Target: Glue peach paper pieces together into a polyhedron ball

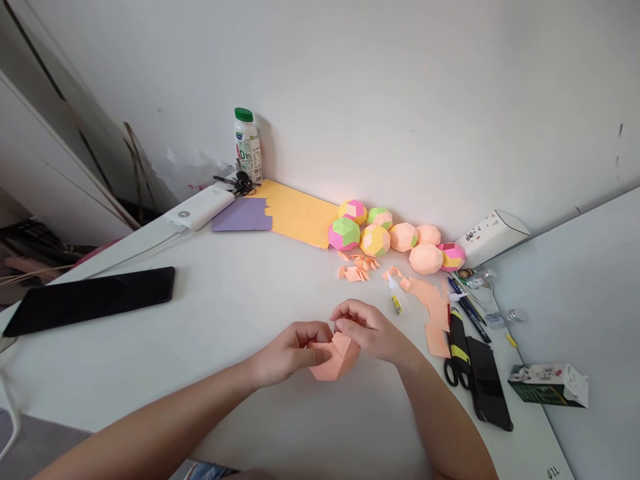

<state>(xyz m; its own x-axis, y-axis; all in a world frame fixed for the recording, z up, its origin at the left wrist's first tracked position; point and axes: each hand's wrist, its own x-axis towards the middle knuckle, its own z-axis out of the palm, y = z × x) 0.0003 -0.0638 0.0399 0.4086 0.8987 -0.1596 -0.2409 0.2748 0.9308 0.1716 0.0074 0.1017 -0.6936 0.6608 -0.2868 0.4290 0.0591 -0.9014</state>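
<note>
Both my hands hold a partly built salmon-pink paper ball (334, 360) just above the white table (225, 320). My left hand (290, 350) grips its left side with fingers curled. My right hand (367, 330) pinches its top edge from the right. Behind them lie small folded pink paper pieces (357, 268), a little glue bottle (395, 295) and cut pink paper strips (434, 313).
Several finished paper balls (375, 237) line the wall. Yellow (297, 212) and purple (243, 215) sheets, a power bank (200, 208), keys and a drink bottle (248, 145) sit at the back. A black tablet (93, 299) lies left; scissors (457, 347), a phone (487, 383), pens and cartons right.
</note>
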